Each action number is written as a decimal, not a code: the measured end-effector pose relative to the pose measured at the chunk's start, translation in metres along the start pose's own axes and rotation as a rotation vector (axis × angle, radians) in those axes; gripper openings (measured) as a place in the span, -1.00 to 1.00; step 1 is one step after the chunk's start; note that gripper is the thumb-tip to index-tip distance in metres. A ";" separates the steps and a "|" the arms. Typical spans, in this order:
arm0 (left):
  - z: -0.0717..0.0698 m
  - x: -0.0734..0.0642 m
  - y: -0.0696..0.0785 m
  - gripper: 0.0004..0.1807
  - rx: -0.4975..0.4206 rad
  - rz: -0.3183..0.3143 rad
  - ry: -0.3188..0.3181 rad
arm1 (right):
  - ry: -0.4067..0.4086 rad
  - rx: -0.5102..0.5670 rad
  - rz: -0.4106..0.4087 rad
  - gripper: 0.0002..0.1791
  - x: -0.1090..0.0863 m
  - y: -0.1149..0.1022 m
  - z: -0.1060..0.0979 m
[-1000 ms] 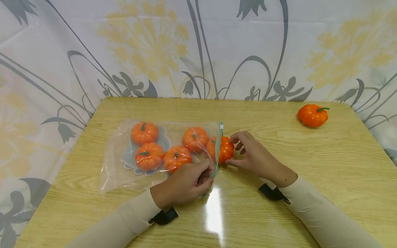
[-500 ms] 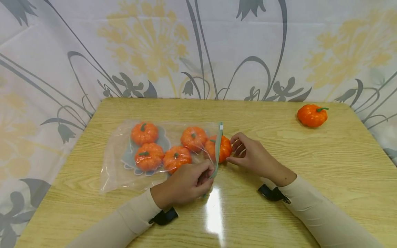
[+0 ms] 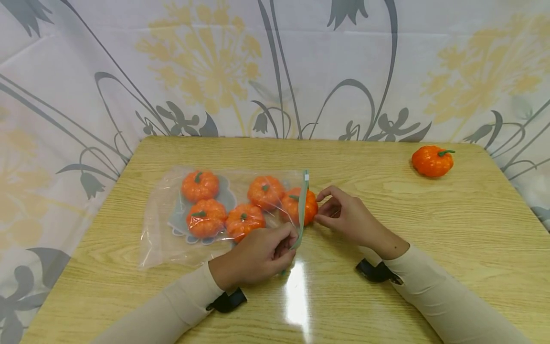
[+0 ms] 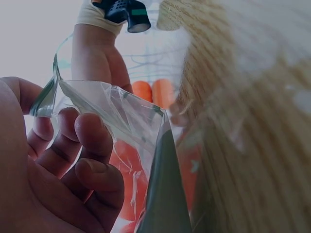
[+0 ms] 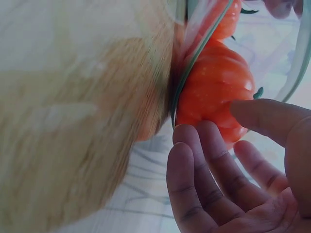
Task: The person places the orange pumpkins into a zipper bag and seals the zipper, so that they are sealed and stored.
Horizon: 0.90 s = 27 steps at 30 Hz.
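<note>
A clear zip bag (image 3: 156, 241) with a green zip edge (image 3: 302, 205) lies flat on the table, holding several small orange pumpkins (image 3: 206, 218). My left hand (image 3: 258, 255) pinches the near part of the bag's mouth, which gapes in both wrist views. At this mouth sits another glossy pumpkin (image 5: 216, 90), mostly inside, its right side sticking out past the zip edge. Against that outer side rest the fingertips of my right hand (image 3: 350, 217), thumb and fingers fairly straight in the right wrist view. Part of the nearest bagged pumpkin is hidden behind my left hand.
One loose pumpkin (image 3: 432, 161) with a green stem stands at the back right of the wooden table (image 3: 369, 167). A flowered cloth (image 3: 301, 62) hangs behind the table. A grey-blue print shows on the bag under the pumpkins.
The pumpkin at the mouth has slid left, deeper into the bag, with my right hand following it. It has nudged the pumpkin beside it leftward. My left hand stays put.
</note>
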<state>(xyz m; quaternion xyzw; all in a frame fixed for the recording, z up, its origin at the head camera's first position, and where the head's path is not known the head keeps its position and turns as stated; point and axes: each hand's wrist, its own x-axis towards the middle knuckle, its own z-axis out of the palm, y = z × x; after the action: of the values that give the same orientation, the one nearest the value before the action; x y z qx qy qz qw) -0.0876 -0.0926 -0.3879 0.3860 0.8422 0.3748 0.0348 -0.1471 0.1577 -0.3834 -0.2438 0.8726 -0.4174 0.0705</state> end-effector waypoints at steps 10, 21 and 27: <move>0.001 0.003 -0.001 -0.88 0.009 0.016 -0.003 | -0.049 0.031 -0.004 -0.58 0.000 0.001 -0.001; 0.001 0.003 -0.002 -0.85 0.000 0.022 0.015 | -0.101 0.017 -0.052 -0.53 0.002 0.002 -0.002; 0.002 0.001 -0.003 -0.85 -0.006 0.024 0.004 | -0.088 -0.012 -0.056 -0.57 0.001 0.002 -0.006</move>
<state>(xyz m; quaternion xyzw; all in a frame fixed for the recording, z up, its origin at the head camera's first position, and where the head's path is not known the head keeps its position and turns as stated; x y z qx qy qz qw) -0.0896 -0.0921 -0.3914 0.3955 0.8363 0.3786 0.0298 -0.1507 0.1618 -0.3811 -0.2867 0.8639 -0.4030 0.0956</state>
